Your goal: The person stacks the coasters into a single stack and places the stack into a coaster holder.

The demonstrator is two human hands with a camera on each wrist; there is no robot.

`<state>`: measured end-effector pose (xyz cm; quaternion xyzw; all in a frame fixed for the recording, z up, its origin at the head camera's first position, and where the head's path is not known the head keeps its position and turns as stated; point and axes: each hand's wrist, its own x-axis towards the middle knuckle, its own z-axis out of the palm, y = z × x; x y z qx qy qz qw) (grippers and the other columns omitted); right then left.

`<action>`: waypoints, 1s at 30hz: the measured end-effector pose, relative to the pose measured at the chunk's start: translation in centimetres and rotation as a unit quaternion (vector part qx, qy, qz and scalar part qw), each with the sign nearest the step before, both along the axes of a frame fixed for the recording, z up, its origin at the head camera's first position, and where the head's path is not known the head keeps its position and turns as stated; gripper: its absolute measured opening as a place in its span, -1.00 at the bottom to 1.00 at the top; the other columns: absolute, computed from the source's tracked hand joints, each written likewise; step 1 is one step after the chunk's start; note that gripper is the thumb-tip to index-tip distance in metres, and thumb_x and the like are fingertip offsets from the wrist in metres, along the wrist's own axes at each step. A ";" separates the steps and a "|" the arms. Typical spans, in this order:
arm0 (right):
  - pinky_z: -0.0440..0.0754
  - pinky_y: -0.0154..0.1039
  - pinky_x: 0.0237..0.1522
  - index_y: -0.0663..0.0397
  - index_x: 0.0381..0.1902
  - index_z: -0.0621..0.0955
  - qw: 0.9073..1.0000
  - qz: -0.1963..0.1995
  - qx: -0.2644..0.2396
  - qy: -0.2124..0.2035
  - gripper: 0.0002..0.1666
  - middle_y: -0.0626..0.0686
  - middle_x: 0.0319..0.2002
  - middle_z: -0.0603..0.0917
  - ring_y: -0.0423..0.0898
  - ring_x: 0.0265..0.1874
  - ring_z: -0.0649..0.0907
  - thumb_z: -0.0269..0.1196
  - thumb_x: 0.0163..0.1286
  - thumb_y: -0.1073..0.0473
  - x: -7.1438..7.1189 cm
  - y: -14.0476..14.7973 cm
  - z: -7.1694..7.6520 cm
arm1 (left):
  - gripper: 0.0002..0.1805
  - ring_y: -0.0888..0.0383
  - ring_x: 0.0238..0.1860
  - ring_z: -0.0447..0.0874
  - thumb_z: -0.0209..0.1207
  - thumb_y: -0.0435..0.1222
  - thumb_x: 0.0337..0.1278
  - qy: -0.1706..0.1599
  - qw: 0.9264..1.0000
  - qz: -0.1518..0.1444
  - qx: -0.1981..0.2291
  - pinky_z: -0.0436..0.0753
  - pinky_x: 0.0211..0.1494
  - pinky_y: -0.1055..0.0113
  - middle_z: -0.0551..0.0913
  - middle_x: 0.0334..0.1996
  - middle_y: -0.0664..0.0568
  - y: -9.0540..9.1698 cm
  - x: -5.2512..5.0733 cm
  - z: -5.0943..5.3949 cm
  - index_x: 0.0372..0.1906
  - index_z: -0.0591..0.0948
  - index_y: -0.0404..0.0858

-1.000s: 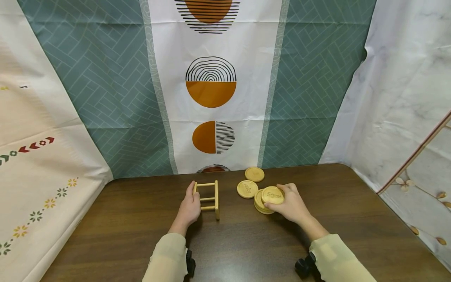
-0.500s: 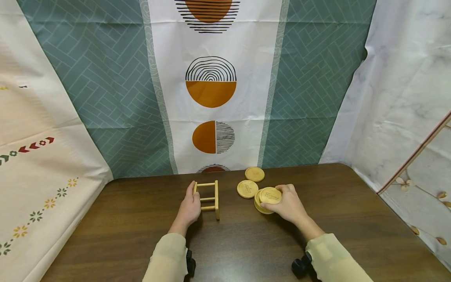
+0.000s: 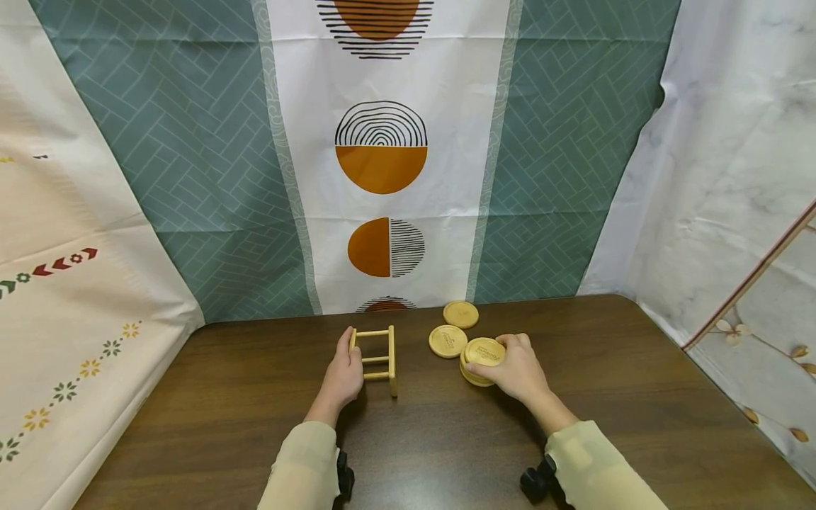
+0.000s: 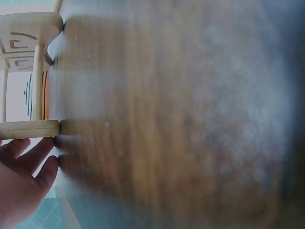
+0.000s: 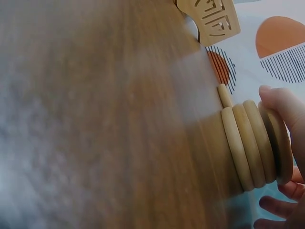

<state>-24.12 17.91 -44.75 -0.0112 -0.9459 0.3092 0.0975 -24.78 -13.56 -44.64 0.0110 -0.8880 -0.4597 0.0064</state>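
My left hand (image 3: 345, 372) holds the near-left side panel of a light wooden coaster holder (image 3: 392, 361), which stands on the table. In the left wrist view, several fingertips (image 4: 47, 171) touch that panel's outer face; the thumb is out of that view. My right hand (image 3: 519, 368) pinches a round wooden coaster (image 3: 486, 350) by its rim, over a stack of coasters (image 5: 245, 148). Seen from the right wrist, this coaster tilts slightly against the top of the stack, with three beneath. Two single coasters lie flat behind the stack, a nearer one (image 3: 448, 341) and a farther one (image 3: 461, 314).
The brown wooden table (image 3: 223, 411) ends at a patterned hanging cloth (image 3: 382, 248) behind the coasters. A cream embroidered cloth (image 3: 83, 340) hangs at the left, a marbled one (image 3: 720, 177) at the right. Dark wrist cameras sit under both sleeves.
My right hand has moved left with its coaster, from overhanging the stack's right side to nearly in line over it. The left hand and the coaster holder have stayed in place.
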 end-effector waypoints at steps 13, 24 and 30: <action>0.54 -0.03 -0.25 0.18 0.12 0.47 1.000 -0.021 0.005 -0.015 0.15 0.17 -0.02 0.43 0.10 -0.18 0.56 0.38 -0.26 -0.52 -0.2 -0.8 -0.2 | -0.44 -0.22 0.10 0.48 -0.35 -0.24 0.47 0.007 1.000 0.005 -0.002 0.44 0.12 -0.05 0.21 0.37 -0.36 0.1 0.0 0.1 0.50 -0.07 -0.14; 0.50 0.08 -0.16 0.14 0.14 0.45 0.999 -0.037 0.021 -0.024 0.17 0.19 0.01 0.44 0.13 -0.12 0.54 0.37 -0.28 -0.55 -0.1 -1.2 0.0 | -0.44 -0.24 0.01 0.51 -0.38 -0.21 0.46 0.027 1.000 0.010 -0.003 0.46 0.03 -0.03 0.26 0.33 -0.40 0.2 0.3 0.3 0.49 -0.04 -0.14; 0.48 0.11 -0.15 0.16 0.17 0.45 0.999 -0.039 0.022 -0.026 0.22 0.21 0.03 0.45 0.16 -0.10 0.54 0.37 -0.30 -0.57 0.1 -1.2 0.2 | -0.44 -0.24 0.03 0.51 -0.35 -0.23 0.47 0.014 1.000 0.010 0.001 0.46 0.07 -0.05 0.24 0.35 -0.37 0.2 0.0 0.1 0.49 -0.04 -0.13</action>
